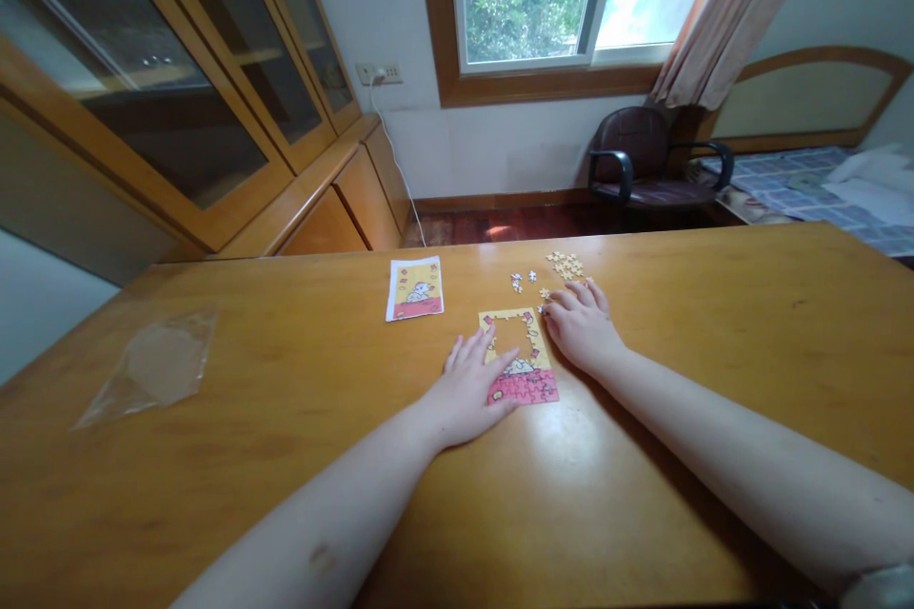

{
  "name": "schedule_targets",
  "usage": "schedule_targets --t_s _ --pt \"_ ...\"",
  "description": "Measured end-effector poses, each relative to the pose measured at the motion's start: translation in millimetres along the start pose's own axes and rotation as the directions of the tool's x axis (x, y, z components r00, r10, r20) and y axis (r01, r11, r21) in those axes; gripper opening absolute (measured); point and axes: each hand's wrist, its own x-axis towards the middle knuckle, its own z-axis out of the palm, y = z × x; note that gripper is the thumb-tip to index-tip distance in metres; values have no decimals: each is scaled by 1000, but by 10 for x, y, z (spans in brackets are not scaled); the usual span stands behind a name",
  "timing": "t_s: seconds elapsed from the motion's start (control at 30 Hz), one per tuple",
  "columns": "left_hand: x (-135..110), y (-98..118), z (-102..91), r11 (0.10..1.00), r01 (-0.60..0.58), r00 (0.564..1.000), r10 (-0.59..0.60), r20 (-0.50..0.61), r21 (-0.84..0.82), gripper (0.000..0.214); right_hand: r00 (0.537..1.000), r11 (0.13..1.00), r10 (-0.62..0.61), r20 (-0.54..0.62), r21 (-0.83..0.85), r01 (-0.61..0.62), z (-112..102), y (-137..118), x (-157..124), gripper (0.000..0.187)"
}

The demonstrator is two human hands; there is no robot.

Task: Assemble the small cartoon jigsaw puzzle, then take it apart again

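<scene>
A partly assembled jigsaw puzzle (525,388) lies on the table, yellow above and pink below, with a gap in its upper middle. My left hand (471,390) rests flat across its left side, fingers spread, covering part of it. Just right of the puzzle, my right hand (582,328) is low over the table with bent fingers. A small puzzle piece (541,308) shows at its thumb-side fingertips, partly hidden by them. Loose yellow pieces (566,265) lie beyond that hand, and several whitish pieces (517,283) sit beyond the puzzle's top edge.
A reference picture card (415,289) lies at the back of the wooden table (300,485). To the left is a clear plastic bag (161,362). Beyond the table stand a glass-door cabinet (307,152), a dark armchair (639,157) and a bed (843,186).
</scene>
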Motion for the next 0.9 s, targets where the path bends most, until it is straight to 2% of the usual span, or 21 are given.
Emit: schedule_targets --t_s 0.13,0.27,0.37,0.47,0.53,0.77,0.9 --pt "-3 -18 24 1000 -25 1000 25 -11 3 62 998 1000 12 61 -28 -11 -130 -21 -74 24" --pt "-9 -12 31 1000 -28 1000 28 -8 6 63 987 998 -43 156 -31 48 -258 51 -137 24" --pt "-12 2 17 1000 -15 1000 15 -1 11 64 974 997 -64 219 58 53 -307 180 -150 23" --pt "-13 2 12 1000 -7 1000 6 6 14 65 942 973 -189 279 181 142 -326 308 -139 26" --pt "-12 -7 20 1000 -6 1000 6 7 6 66 929 962 -230 292 213 171 -322 365 -124 26" --pt "-14 -9 28 1000 13 1000 -13 3 -15 68 922 965 -147 359 257 54 -248 402 -92 12" --pt "-19 -5 17 1000 10 1000 -9 6 -11 67 911 911 -139 387 410 -35 -302 365 -114 5"
